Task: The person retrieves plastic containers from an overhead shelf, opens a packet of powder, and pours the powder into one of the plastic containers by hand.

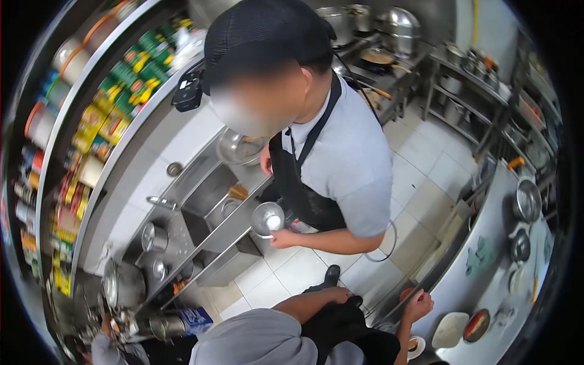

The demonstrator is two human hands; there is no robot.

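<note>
The right hand [418,306] is held up beside the inner edge of the smooth, pale counter [486,286], fingers loosely curled inward; whether they hold anything cannot be told. Its forearm stands nearly upright. The left hand [337,295] is low in front of the black cloth apron [344,331], elbow bent and forearm extended; its fingers are too hidden to tell how far they open or what they hold. At the counter's near end, by the right forearm, are a small round bowl [416,347], a white round-cornered tray [451,330] and a round dish [476,325] with reddish contents. Over the tiled floor [267,274], a co-worker [359,164] holds a shiny metal bowl [264,214].
</note>
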